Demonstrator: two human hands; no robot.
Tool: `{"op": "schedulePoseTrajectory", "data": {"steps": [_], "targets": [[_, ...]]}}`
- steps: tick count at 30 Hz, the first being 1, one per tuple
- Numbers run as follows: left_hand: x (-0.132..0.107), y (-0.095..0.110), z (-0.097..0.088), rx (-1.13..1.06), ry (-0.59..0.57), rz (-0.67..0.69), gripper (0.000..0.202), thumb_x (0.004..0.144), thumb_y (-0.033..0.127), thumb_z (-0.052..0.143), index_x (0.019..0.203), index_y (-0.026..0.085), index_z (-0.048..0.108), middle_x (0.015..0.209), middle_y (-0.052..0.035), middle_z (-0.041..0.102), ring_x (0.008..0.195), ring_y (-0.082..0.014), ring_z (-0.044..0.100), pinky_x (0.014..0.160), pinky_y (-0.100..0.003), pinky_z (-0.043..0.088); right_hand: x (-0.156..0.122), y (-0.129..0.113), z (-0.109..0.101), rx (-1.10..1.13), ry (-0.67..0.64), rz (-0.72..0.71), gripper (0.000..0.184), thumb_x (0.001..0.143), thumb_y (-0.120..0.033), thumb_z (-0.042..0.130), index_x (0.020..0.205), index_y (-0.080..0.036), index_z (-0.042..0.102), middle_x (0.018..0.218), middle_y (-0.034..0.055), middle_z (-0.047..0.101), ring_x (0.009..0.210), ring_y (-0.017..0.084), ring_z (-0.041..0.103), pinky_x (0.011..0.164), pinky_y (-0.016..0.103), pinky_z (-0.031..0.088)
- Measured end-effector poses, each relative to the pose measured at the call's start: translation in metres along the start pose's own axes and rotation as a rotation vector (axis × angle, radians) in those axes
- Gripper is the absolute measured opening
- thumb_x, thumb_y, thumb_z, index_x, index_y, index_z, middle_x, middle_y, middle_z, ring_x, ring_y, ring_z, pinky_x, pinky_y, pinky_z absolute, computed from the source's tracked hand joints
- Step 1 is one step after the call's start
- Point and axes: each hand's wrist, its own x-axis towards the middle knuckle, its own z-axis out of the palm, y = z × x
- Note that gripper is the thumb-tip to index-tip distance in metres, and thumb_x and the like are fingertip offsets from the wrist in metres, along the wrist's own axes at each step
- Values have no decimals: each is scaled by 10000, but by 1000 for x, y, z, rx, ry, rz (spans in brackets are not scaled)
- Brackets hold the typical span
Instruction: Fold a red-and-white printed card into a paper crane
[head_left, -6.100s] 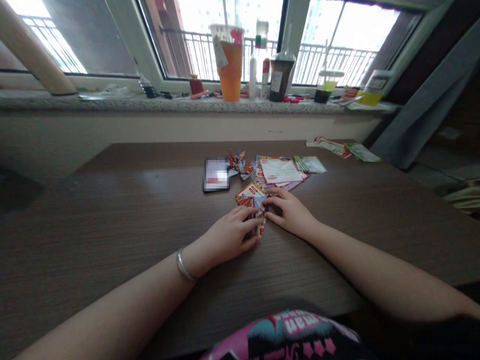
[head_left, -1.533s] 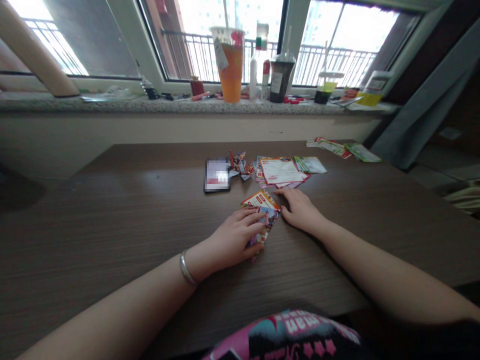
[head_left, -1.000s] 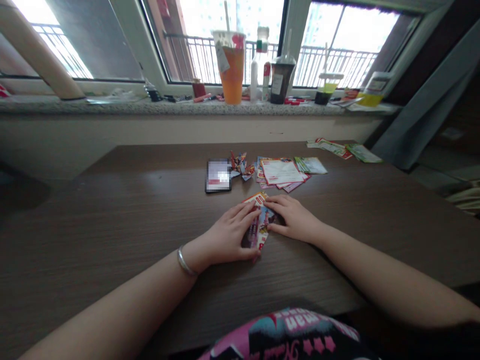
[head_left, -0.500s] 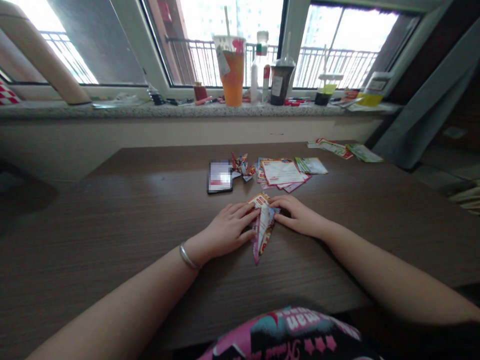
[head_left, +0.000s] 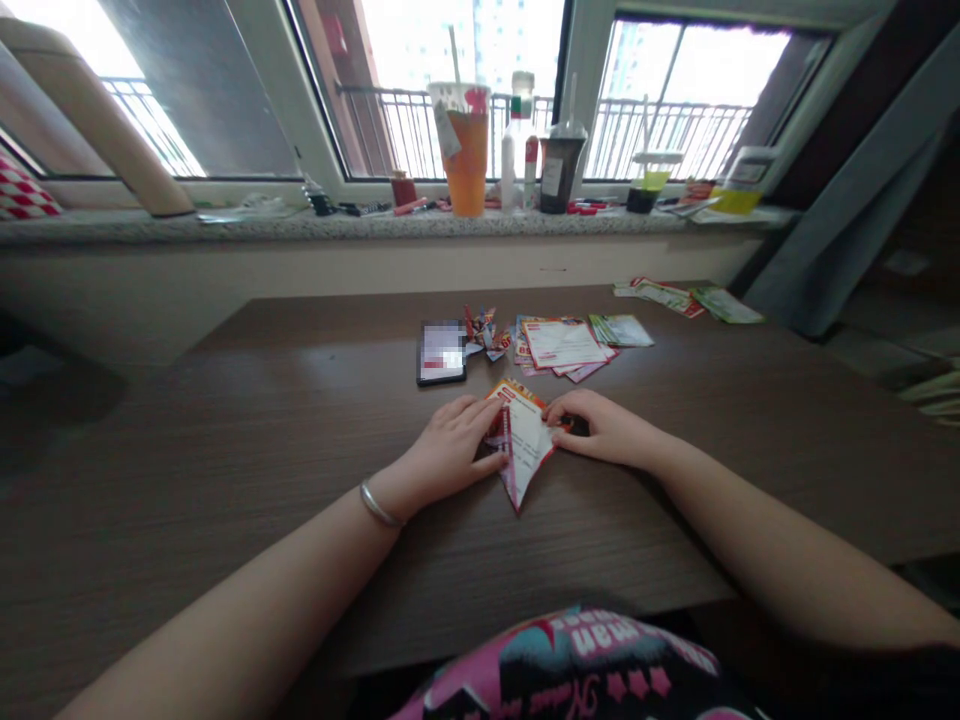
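On the tabletop in front of me lies a folded paper [head_left: 529,440], a printed sheet creased into a pointed shape, its tip towards me. Its upper face is mostly white with red and orange print. My left hand [head_left: 459,443] holds its left edge, fingertips on top and thumb lower down along the side. At the right corner, my right hand [head_left: 596,425] pinches the paper between bent fingers and thumb. The part of the paper under the fingertips is hidden.
Beyond the paper are a phone or tablet [head_left: 441,355], a crumpled folded-paper piece [head_left: 487,335] and a stack of printed sheets [head_left: 564,343]. More leaflets [head_left: 667,296] lie at the far right. Cups and bottles, including an orange drink [head_left: 466,160], line the windowsill [head_left: 337,230].
The paper's right side has been opened outwards, so a wider white face shows where a narrow coloured fold was. Both hands stay at its sides; the right shifted only slightly.
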Motion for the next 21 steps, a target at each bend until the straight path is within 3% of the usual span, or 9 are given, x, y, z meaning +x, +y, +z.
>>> {"op": "schedulePoseTrajectory", "data": {"steps": [6, 10, 12, 17, 21], "targets": [[3, -1, 1, -254, 114, -46, 726, 847, 421, 563, 1454, 154, 266, 1387, -156, 450, 1271, -268, 429, 1078, -442, 345, -5, 5, 2, -131, -57, -79, 436, 758, -359, 693, 1165, -218, 619, 1259, 104, 589, 1190, 254, 514, 1038, 457, 384], [6, -4, 0, -472, 254, -142, 588, 932, 382, 426, 1446, 143, 270, 1080, -85, 606, 1022, -193, 572, 981, -380, 434, -6, 8, 4, -179, -73, -49, 667, 750, -458, 690, 1333, -188, 509, 1333, 135, 535, 1231, 282, 479, 1057, 470, 366], [7, -6, -1, -516, 286, -197, 536, 947, 379, 388, 1424, 150, 309, 933, -40, 619, 903, -173, 595, 917, -361, 466, -6, 9, 3, -179, -75, -48, 728, 747, -470, 691, 1377, -189, 459, 1338, 137, 532, 1227, 286, 483, 1053, 474, 369], [5, -10, -8, -543, 179, -209, 483, 959, 390, 338, 1386, 166, 363, 789, -11, 632, 732, -165, 613, 737, -320, 504, -6, 7, 1, -152, -69, -52, 798, 740, -469, 699, 1423, -205, 383, 1316, 129, 552, 1202, 281, 507, 1025, 472, 392], [4, -14, -17, -212, 73, -34, 557, 862, 308, 532, 1390, 192, 397, 789, -12, 644, 817, -202, 599, 821, -359, 453, -6, 5, 0, -141, -62, -47, 808, 735, -462, 705, 1425, -199, 375, 1320, 132, 549, 1209, 281, 504, 1033, 466, 387]]}}
